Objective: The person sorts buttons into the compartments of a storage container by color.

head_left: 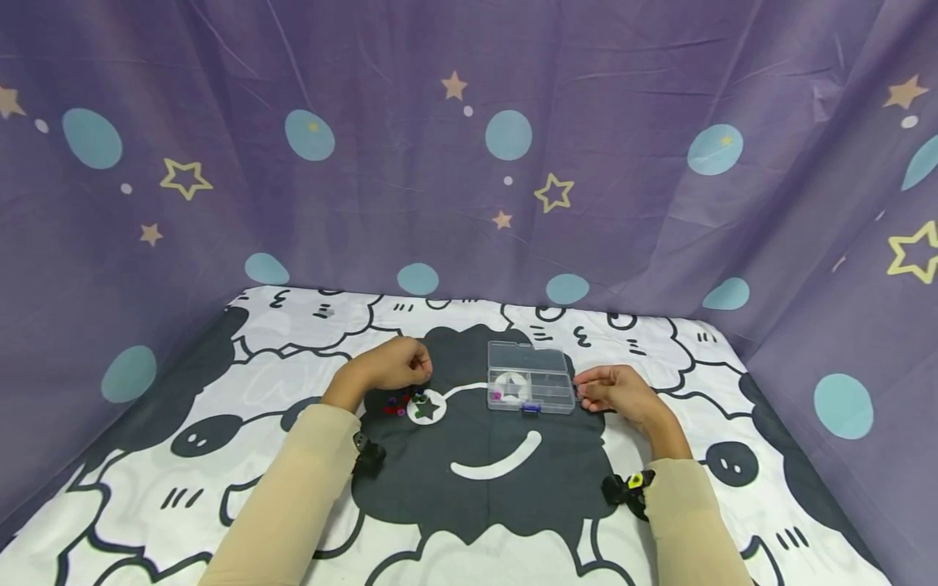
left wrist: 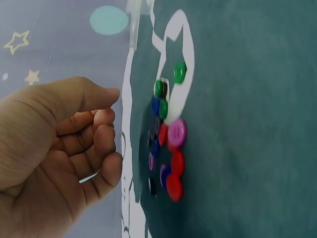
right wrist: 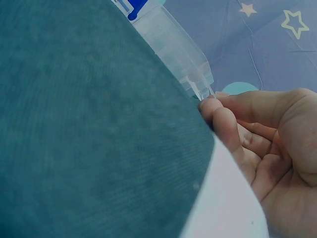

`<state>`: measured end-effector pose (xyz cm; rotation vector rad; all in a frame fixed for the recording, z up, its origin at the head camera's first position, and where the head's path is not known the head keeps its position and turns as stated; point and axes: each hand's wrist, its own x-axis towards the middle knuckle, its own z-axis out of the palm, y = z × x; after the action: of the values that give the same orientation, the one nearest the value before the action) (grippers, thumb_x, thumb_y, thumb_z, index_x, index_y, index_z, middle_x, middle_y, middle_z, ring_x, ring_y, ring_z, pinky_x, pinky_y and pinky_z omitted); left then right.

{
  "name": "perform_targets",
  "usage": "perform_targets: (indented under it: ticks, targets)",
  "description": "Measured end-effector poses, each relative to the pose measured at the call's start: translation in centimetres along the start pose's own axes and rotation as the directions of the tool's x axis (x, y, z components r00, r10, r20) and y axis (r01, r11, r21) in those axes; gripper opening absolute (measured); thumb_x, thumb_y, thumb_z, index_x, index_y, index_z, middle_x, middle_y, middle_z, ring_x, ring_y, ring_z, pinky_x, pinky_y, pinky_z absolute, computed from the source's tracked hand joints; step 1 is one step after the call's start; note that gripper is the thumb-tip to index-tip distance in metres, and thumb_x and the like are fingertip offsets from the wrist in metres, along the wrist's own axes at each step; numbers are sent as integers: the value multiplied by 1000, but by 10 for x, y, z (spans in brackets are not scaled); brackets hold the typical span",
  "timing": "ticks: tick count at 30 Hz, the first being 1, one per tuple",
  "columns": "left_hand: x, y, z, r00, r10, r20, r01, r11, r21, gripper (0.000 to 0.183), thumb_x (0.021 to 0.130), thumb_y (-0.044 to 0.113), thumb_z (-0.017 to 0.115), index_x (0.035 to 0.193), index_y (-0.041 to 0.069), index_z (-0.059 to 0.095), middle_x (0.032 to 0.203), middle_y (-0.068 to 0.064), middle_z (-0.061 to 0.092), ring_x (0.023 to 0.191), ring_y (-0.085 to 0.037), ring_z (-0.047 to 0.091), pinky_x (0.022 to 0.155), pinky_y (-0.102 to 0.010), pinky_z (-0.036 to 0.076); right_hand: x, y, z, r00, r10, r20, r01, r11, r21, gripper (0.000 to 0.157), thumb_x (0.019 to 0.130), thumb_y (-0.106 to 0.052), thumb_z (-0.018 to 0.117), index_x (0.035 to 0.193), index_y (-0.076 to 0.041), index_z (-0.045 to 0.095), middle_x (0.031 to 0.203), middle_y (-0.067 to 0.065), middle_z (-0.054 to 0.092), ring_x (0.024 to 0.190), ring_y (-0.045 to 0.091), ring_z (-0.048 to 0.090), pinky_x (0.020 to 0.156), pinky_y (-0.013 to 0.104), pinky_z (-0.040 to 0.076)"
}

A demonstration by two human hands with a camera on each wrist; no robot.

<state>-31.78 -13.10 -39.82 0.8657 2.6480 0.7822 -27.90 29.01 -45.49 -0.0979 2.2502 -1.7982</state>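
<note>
A clear plastic compartment box (head_left: 545, 399) with a blue latch (head_left: 531, 408) sits on the dark part of the cloth, its lid tilted up at the back. My right hand (head_left: 619, 392) pinches the box's right end between thumb and fingers; in the right wrist view the fingertips (right wrist: 210, 106) meet its corner. One pink button (head_left: 497, 396) shows at the box's left side. Over a loose pile of buttons hovers my left hand (head_left: 396, 364), fingers loosely curled and nothing visible between them. The pile holds red buttons (left wrist: 174, 187), green buttons (left wrist: 179, 72), blue and pink ones.
The printed cloth (head_left: 487, 509) covers the table, with white circles and stars drawn on it. Some green buttons lie on the left printed circle (head_left: 438, 399). A purple curtain (head_left: 410, 163) hangs behind and along both sides.
</note>
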Motion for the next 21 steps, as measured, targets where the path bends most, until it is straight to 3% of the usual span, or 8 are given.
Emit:
perform_targets:
  ticks: [21]
  targets:
    - [-20, -37, -5, 994, -90, -63, 86, 994, -66, 6, 90, 5, 67, 88, 6, 72, 76, 1, 64, 69, -13, 54, 67, -31, 47, 1, 0, 0, 1000, 6, -13, -6, 1000, -15, 28, 95, 4, 65, 120, 16, 63, 86, 7, 73, 70, 11, 67, 65, 26, 58]
